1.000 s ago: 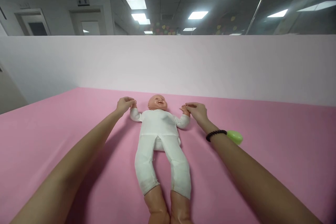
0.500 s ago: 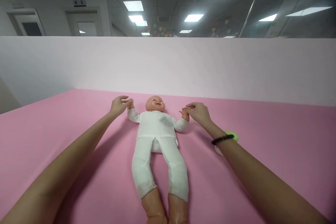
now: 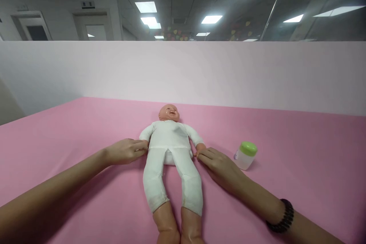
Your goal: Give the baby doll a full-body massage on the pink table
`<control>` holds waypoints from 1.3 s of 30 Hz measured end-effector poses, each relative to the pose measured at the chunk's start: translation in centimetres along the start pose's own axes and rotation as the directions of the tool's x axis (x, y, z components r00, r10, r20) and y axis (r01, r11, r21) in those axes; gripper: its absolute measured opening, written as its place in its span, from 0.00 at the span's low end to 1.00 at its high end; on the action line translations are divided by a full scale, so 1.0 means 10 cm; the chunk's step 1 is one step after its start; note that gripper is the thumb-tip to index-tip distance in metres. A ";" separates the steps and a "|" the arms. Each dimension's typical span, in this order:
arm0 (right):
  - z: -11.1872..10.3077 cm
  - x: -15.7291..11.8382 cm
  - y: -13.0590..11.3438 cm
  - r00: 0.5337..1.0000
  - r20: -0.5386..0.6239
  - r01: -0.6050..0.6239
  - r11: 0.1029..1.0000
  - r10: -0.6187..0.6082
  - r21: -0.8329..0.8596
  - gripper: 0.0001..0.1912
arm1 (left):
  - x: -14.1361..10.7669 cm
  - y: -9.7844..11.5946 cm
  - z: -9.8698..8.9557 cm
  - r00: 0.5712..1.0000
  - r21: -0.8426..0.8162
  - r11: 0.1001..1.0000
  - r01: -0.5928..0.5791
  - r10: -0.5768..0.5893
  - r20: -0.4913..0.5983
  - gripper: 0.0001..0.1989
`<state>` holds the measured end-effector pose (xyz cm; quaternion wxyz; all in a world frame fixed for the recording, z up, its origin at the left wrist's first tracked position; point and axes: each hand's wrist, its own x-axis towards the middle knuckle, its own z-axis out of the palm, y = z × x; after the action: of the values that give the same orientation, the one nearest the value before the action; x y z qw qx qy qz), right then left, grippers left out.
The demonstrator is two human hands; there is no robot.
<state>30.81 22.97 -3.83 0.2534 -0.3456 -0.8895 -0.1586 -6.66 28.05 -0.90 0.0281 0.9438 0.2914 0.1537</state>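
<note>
The doll (image 3: 168, 141) lies on its back in the middle of the pink worktop (image 3: 297, 148), head at 12 o'clock and legs at 6 o'clock, and there is only 1 of it. Its white suit (image 3: 168, 139) is on, covering the trunk, both arms and both thighs. The 2 bare vinyl shins (image 3: 166, 223) come out of the leg ends, and the feet are cut off by the bottom of the view. No fastening shows on the suit, so I cannot tell whether it is closed. The 2 hands are at the doll's sides. The left hand (image 3: 124, 151), at 9 o'clock from the trunk, has its fingers curled closed around the end of the doll's right sleeve, hiding the doll's hand. The right hand (image 3: 220, 169), at 4 o'clock, lies with its fingers over the doll's left hand (image 3: 201, 149) and seems to be gripping it lightly. A black bead bracelet (image 3: 281, 217) circles the right wrist. Just beside that hand, at 3 o'clock from the trunk, stands 1 clear jar (image 3: 244, 159), its 1 green lid (image 3: 248, 148) on and neither hand touching it. Its small label is too small to read. Beyond the worktop, at 12 o'clock, rises 1 pale pink wall (image 3: 183, 76).
</note>
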 end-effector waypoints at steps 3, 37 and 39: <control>-0.10 0.20 0.12 0.974 -0.206 -0.068 0.988 0.096 0.140 0.11 | 0.15 -0.15 -0.05 0.956 -0.028 1.000 -0.013 0.004 -0.292 0.10; 0.28 0.86 0.81 0.210 0.022 -0.607 0.113 0.977 0.786 0.16 | 1.02 -0.54 0.16 0.391 -0.636 0.731 0.247 -0.675 -0.625 0.15; 0.29 0.85 0.71 0.177 0.163 -0.624 -0.017 0.971 0.781 0.27 | 0.96 -0.52 0.15 0.340 -0.639 0.706 0.306 -0.708 -0.619 0.13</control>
<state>29.39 33.91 -0.70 0.5967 -0.6305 -0.3868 0.3112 -1.45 37.74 -0.47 0.1313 0.5739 0.5140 0.6238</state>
